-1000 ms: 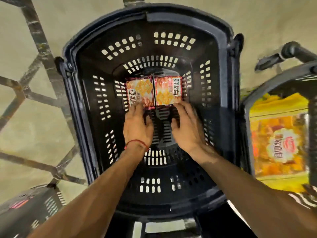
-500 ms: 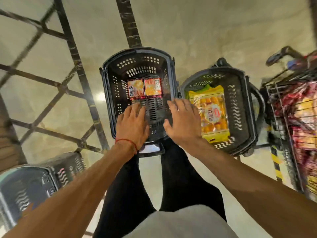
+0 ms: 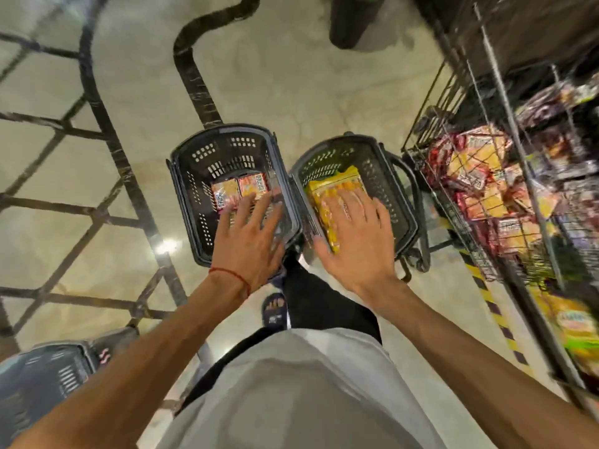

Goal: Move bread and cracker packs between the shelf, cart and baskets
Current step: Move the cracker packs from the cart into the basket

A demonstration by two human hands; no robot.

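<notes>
Now the left hand (image 3: 248,244), spread and empty, hovers over the left basket (image 3: 186,196), cracker packs (image 3: 238,191) at its 12 o'clock. The right hand (image 3: 356,241), equally open, overlies the bread pack (image 3: 324,196), long axis 12-to-6; the cart (image 3: 421,124) at its 2 o'clock favours that hand.

Glossy beige floor (image 3: 291,92) w/ dark inlay lines (image 3: 196,85), lamp glare (image 3: 167,246).
</notes>
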